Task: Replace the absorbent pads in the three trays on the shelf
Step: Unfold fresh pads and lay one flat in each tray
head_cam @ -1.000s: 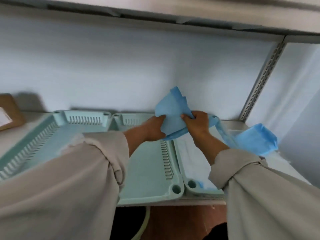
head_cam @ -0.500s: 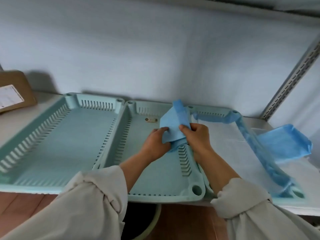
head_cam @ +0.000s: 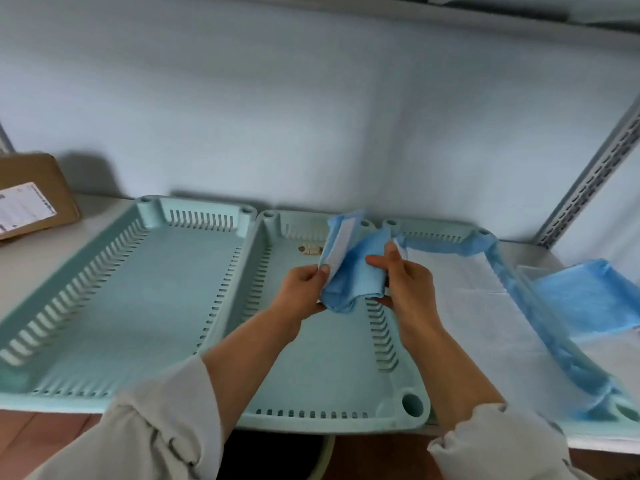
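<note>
- A folded blue pad is being held up over the middle tray, near that tray's 1 o'clock corner; a white strip of its inner face is showing along its upper left fold.
- The left hand is grasping the pad's left edge, thumb pinching on top at the pad's 9 o'clock side.
- The right hand is gripping the pad's right side at 3 o'clock, index finger and thumb stretching toward the left across the blue fabric.
- The middle tray is lying bare, with a small label near its 12 o'clock wall.
- The left tray, at 9 o'clock from the pad, is sitting just beside the middle one, its floor also bare.
- The right tray, at 3 o'clock, is holding a spread white pad whose blue edging is draping over the tray's far and right walls.
- A loose blue sheet is lying on the shelf at 3 o'clock beyond the right tray.
- A cardboard box is resting on the shelf at 10 o'clock, well apart from the hands.
- Pale sleeves are covering both forearms at 6 o'clock.
</note>
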Motion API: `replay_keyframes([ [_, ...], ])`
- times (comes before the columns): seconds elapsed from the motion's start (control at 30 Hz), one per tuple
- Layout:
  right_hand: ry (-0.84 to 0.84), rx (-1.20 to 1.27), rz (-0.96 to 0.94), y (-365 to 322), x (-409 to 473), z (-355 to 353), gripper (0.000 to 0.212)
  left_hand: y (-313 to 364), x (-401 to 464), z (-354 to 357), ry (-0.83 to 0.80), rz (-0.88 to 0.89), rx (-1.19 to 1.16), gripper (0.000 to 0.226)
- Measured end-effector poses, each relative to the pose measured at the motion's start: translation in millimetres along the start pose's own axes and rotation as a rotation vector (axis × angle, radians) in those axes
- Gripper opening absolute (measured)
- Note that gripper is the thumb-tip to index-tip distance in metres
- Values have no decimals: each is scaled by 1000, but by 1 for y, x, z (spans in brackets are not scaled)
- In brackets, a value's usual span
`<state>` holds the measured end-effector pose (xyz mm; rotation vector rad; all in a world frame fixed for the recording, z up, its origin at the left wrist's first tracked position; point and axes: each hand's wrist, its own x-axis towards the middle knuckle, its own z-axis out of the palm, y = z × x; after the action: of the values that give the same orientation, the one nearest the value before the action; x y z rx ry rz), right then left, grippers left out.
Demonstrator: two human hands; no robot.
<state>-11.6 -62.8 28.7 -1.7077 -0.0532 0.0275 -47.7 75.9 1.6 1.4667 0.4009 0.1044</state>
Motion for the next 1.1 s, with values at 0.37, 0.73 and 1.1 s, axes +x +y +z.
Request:
replay_keyframes([
  [0.37, -325, -803, -189, 17, 8, -4, 60, 9, -5, 9, -66, -105, -280, 24],
  [0.73, -104, -362, -279, 14, 2, 2, 28, 7, -8, 30, -77, 11, -50, 25],
  [1.1, -96, -110, -141, 5, 1, -3, 38, 15, -14, 35, -108, 8, -89, 26],
])
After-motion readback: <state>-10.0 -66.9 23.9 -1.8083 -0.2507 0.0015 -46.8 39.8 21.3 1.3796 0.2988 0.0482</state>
